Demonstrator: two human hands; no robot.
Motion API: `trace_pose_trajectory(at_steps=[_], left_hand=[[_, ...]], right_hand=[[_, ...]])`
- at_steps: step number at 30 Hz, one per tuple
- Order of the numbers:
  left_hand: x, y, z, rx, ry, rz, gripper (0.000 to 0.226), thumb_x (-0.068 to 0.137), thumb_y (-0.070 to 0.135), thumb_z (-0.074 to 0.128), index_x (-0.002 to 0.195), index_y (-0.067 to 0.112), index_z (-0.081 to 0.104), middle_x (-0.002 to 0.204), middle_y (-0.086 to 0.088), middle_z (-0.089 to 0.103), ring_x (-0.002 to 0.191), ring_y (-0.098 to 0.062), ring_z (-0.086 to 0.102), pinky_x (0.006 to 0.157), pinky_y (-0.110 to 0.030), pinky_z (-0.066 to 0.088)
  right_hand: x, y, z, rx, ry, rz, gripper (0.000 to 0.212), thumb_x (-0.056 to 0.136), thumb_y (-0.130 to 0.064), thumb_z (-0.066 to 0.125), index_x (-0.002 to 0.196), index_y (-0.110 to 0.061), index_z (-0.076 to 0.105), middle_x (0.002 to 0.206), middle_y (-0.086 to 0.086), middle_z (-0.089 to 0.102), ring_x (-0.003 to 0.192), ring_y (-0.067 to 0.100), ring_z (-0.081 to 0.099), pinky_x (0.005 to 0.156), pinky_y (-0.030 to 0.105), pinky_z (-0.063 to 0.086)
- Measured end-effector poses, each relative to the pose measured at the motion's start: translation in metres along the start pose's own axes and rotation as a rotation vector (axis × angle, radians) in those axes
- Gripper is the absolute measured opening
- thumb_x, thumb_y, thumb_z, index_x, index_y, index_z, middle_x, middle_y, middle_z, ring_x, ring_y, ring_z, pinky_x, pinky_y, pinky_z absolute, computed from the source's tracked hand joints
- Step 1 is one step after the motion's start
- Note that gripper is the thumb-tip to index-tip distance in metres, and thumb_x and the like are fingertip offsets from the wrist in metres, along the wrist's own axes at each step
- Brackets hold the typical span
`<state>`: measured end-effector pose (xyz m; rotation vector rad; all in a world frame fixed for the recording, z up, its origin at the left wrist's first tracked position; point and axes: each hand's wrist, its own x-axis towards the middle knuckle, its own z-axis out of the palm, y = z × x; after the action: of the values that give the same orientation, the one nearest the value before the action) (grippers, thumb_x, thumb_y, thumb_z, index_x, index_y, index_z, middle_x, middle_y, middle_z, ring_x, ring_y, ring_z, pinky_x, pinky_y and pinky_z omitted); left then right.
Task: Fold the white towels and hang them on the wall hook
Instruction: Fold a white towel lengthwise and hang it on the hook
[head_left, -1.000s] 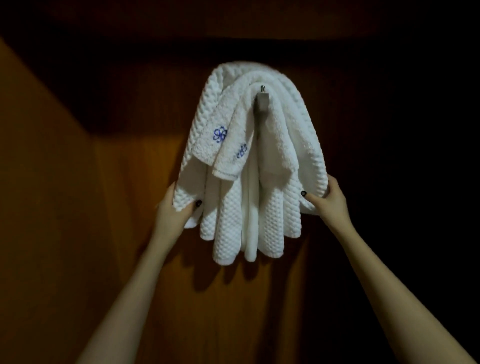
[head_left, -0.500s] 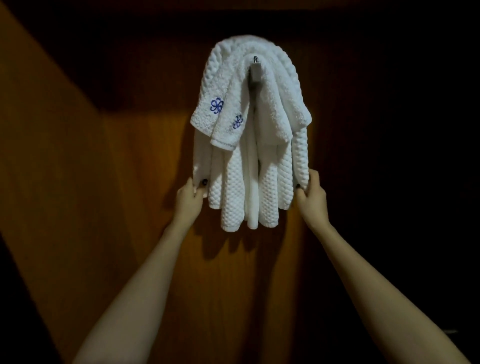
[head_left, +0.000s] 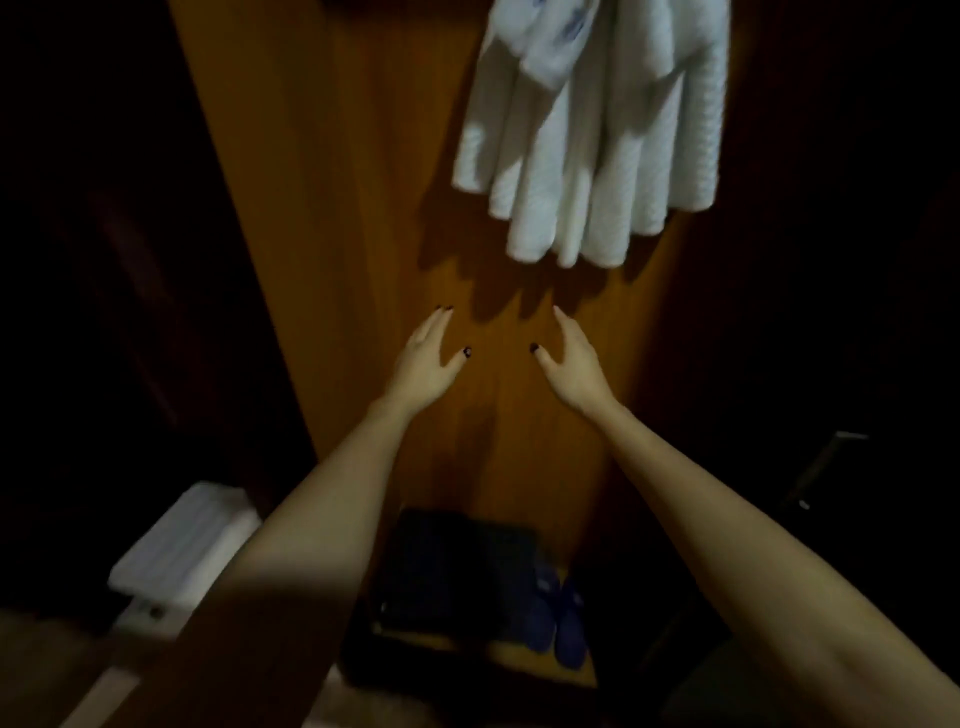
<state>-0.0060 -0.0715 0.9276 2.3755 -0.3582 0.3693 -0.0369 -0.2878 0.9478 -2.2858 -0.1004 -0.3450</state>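
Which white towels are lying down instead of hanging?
The folded stack at lower left, lying flat; the other towels hang in drooping folds against the wooden wall.

Dim, motion-blurred view; overhead light casts towel shadows, the edges falling black.

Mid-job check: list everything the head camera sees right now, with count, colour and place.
hanging towels: one bunch, number unclear, white with blue marks, top centre against the wall; hook out of frame
wall panel: one, orange-brown wood, centre, behind towels and hands
folded towel stack: one, white, lower left
dark object: one, black, too blurred to identify, bottom centre
slippers: two, blue, bottom centre, just right of the dark object
metal handle: one, grey, right side in shadow
left hand: one, fingers spread, below the towels, holding nothing
right hand: one, fingers spread, below the towels, holding nothing
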Motion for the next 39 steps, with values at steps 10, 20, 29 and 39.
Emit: trace_pose_trajectory(at_steps=[10, 20, 29, 39], left_hand=[[-0.364, -0.088, -0.007, 0.226, -0.164, -0.572, 0.064, 0.094, 0.029, 0.053, 0.149, 0.011, 0.025, 0.156, -0.009, 0.024, 0.143, -0.025, 0.021, 0.117, -0.037, 0.018], [-0.623, -0.08, -0.017, 0.163, -0.002, -1.236, 0.065, 0.098, 0.029, 0.049, 0.151, 0.012, 0.016, 0.159, -0.008, 0.014, 0.146, -0.025, 0.013, 0.117, -0.044, 0.018], [-0.759, -0.069, -0.011, 0.06, 0.22, -1.534, 0.059, 0.093, 0.02, 0.058, 0.144, 0.001, 0.034, 0.152, -0.019, 0.029, 0.14, -0.032, 0.028, 0.116, -0.037, 0.02], [-0.892, -0.125, 0.031, -0.065, 0.179, -1.661, 0.055, 0.093, 0.016, 0.053, 0.143, 0.0, 0.035, 0.147, -0.018, 0.038, 0.134, -0.032, 0.035, 0.112, -0.04, 0.026]], right_hand=[[-0.214, 0.008, 0.184, -0.353, -0.886, -0.038, 0.065, 0.1, -0.035, 0.046, 0.155, -0.024, 0.013, 0.161, 0.013, 0.013, 0.147, 0.036, 0.011, 0.117, 0.052, 0.021], [-0.404, -0.078, 0.306, -0.502, -1.388, -0.553, 0.063, 0.098, -0.035, 0.049, 0.153, -0.017, 0.023, 0.154, 0.016, 0.029, 0.138, 0.035, 0.031, 0.112, 0.045, 0.032], [-0.499, -0.122, 0.38, -0.564, -1.729, -0.836, 0.063, 0.101, -0.035, 0.045, 0.155, -0.021, 0.015, 0.161, 0.012, 0.012, 0.147, 0.031, 0.014, 0.118, 0.045, 0.018], [-0.607, -0.085, 0.492, -0.672, -1.87, -0.869, 0.064, 0.1, -0.032, 0.05, 0.154, -0.018, 0.018, 0.16, 0.013, 0.019, 0.145, 0.031, 0.021, 0.117, 0.045, 0.022]])
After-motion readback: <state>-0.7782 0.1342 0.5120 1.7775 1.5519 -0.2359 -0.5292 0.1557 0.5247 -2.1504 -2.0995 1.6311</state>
